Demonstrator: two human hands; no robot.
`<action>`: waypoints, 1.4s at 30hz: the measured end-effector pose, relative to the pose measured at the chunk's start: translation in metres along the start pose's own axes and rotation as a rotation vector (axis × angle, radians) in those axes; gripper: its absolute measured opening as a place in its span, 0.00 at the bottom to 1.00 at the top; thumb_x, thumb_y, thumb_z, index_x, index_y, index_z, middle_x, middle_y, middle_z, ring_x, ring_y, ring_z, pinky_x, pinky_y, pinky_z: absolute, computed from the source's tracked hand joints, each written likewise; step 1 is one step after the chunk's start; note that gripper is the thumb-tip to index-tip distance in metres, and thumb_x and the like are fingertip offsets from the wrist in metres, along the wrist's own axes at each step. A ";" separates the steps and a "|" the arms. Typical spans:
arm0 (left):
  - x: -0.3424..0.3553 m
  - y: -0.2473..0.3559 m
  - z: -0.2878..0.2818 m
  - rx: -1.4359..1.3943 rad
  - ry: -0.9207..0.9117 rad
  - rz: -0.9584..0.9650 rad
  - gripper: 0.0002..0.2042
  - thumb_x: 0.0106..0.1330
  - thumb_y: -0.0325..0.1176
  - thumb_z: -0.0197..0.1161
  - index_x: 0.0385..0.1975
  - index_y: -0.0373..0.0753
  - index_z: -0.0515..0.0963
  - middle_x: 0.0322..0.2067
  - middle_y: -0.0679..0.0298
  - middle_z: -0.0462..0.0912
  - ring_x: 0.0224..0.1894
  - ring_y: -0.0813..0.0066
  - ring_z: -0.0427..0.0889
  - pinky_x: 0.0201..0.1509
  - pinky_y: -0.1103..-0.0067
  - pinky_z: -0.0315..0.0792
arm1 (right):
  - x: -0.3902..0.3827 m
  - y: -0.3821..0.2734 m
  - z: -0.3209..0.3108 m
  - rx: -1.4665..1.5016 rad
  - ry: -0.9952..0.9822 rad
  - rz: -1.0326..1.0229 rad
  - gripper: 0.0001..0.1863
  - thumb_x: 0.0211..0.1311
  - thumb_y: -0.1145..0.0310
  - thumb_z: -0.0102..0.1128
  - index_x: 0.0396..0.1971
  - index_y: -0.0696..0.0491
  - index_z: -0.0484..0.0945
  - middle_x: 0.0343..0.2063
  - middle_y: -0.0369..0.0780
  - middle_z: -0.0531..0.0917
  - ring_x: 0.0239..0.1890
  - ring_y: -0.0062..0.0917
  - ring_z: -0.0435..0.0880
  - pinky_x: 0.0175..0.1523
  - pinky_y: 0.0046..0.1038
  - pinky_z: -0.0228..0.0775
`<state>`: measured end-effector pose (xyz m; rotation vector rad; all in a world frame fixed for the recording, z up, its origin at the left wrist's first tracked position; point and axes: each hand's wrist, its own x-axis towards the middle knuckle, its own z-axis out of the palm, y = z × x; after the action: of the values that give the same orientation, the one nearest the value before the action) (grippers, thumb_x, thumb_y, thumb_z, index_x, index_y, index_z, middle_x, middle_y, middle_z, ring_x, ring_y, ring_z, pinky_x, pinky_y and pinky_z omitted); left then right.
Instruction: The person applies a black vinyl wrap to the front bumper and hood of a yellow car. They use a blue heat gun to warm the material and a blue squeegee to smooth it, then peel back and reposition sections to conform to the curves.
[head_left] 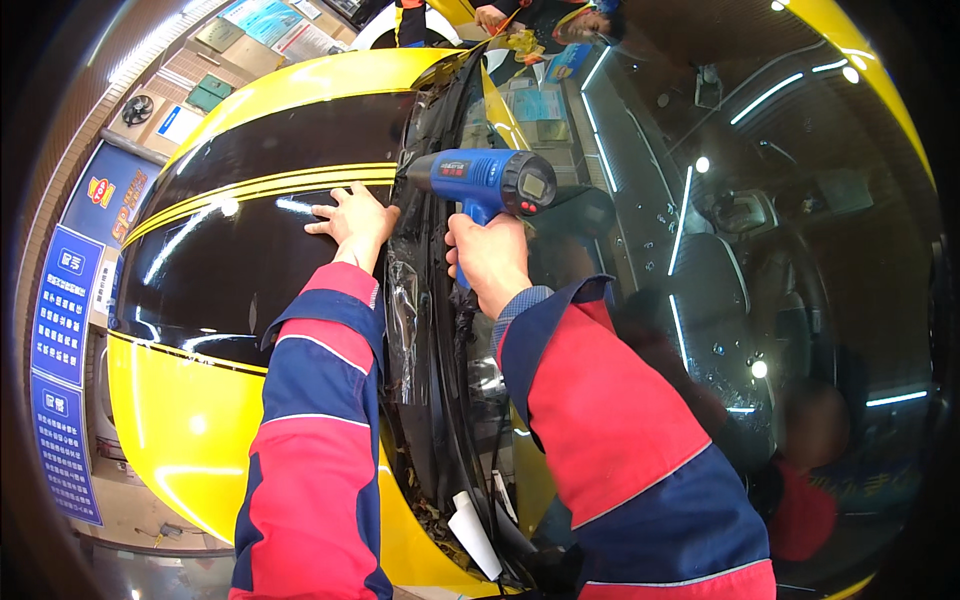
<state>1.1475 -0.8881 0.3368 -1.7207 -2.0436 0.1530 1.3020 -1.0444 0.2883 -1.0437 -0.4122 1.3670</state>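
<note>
My right hand (487,255) is closed round the handle of a blue heat gun (485,180) with a small display on its back end. Its dark nozzle points left over the hood's rear edge. Flat on the hood, fingers spread, lies my left hand (352,222), just below and left of the nozzle. It rests on a glossy black stripe (215,270) that runs along the yellow car hood (180,410), close to thin yellow lines. Whether the gun is running cannot be seen.
The black cowl (408,350) with crinkled clear film runs between hood and windshield (640,330). A white roll-shaped piece (473,535) sticks up at its near end. Across the car, another person's hand (490,18) shows. Blue signs (62,310) stand at the left.
</note>
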 end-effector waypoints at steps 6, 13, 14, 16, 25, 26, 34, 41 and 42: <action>0.034 0.016 0.056 0.257 0.156 0.106 0.37 0.74 0.43 0.63 0.74 0.18 0.70 0.72 0.22 0.72 0.74 0.16 0.72 0.76 0.31 0.63 | 0.003 0.001 0.004 -0.048 0.011 0.010 0.10 0.68 0.67 0.66 0.32 0.60 0.82 0.27 0.38 0.86 0.24 0.23 0.86 0.28 0.30 0.81; 0.046 0.023 0.076 0.321 0.237 0.129 0.30 0.78 0.37 0.56 0.68 0.13 0.75 0.64 0.20 0.77 0.66 0.19 0.81 0.67 0.35 0.76 | 0.003 0.003 0.003 0.007 0.025 0.010 0.10 0.68 0.68 0.65 0.32 0.60 0.83 0.27 0.39 0.86 0.24 0.24 0.86 0.28 0.30 0.81; 0.045 0.024 0.073 0.330 0.222 0.133 0.30 0.80 0.36 0.54 0.69 0.12 0.74 0.66 0.18 0.76 0.67 0.18 0.80 0.68 0.33 0.75 | 0.005 0.005 0.003 0.000 0.043 -0.001 0.10 0.68 0.68 0.65 0.32 0.60 0.83 0.27 0.39 0.86 0.24 0.24 0.86 0.28 0.31 0.81; 0.041 0.023 0.064 0.327 0.169 0.149 0.32 0.78 0.37 0.56 0.69 0.10 0.72 0.66 0.16 0.75 0.67 0.17 0.80 0.69 0.34 0.76 | 0.008 0.012 0.007 -0.014 0.075 -0.020 0.10 0.68 0.68 0.65 0.31 0.61 0.83 0.27 0.39 0.87 0.23 0.24 0.86 0.28 0.31 0.81; 0.028 -0.009 0.034 0.088 0.275 0.307 0.36 0.65 0.60 0.76 0.58 0.30 0.82 0.59 0.44 0.82 0.64 0.41 0.83 0.64 0.51 0.84 | 0.027 0.035 0.013 -0.130 0.140 -0.100 0.19 0.64 0.61 0.66 0.42 0.64 0.83 0.39 0.55 0.89 0.43 0.47 0.89 0.50 0.43 0.82; 0.031 -0.007 0.035 0.105 0.270 0.293 0.36 0.65 0.59 0.76 0.58 0.31 0.83 0.59 0.44 0.83 0.64 0.41 0.83 0.62 0.50 0.85 | 0.027 0.034 0.012 -0.131 0.140 -0.100 0.19 0.64 0.61 0.66 0.42 0.64 0.83 0.39 0.55 0.89 0.43 0.47 0.89 0.50 0.42 0.82; 0.071 0.019 0.061 0.332 0.299 0.282 0.29 0.67 0.43 0.66 0.54 0.17 0.85 0.44 0.26 0.87 0.43 0.27 0.92 0.37 0.49 0.89 | 0.020 0.027 0.007 -0.195 0.103 -0.116 0.25 0.63 0.60 0.66 0.49 0.67 0.83 0.46 0.65 0.89 0.56 0.61 0.89 0.63 0.50 0.81; 0.048 0.010 0.039 0.213 0.276 0.331 0.33 0.74 0.57 0.64 0.52 0.23 0.88 0.46 0.33 0.90 0.50 0.35 0.93 0.51 0.52 0.88 | 0.016 0.024 0.006 -0.183 0.123 -0.141 0.25 0.63 0.60 0.66 0.51 0.67 0.83 0.47 0.64 0.90 0.56 0.60 0.89 0.63 0.48 0.81; 0.044 -0.001 0.031 0.091 0.284 0.399 0.35 0.75 0.61 0.64 0.51 0.25 0.89 0.47 0.35 0.91 0.52 0.38 0.93 0.55 0.54 0.87 | 0.015 0.022 0.007 -0.157 0.138 -0.155 0.19 0.65 0.63 0.66 0.45 0.65 0.82 0.40 0.56 0.89 0.45 0.48 0.88 0.51 0.42 0.81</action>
<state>1.1290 -0.8402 0.3217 -1.9486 -1.4586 0.1172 1.2862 -1.0308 0.2696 -1.2020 -0.4940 1.1313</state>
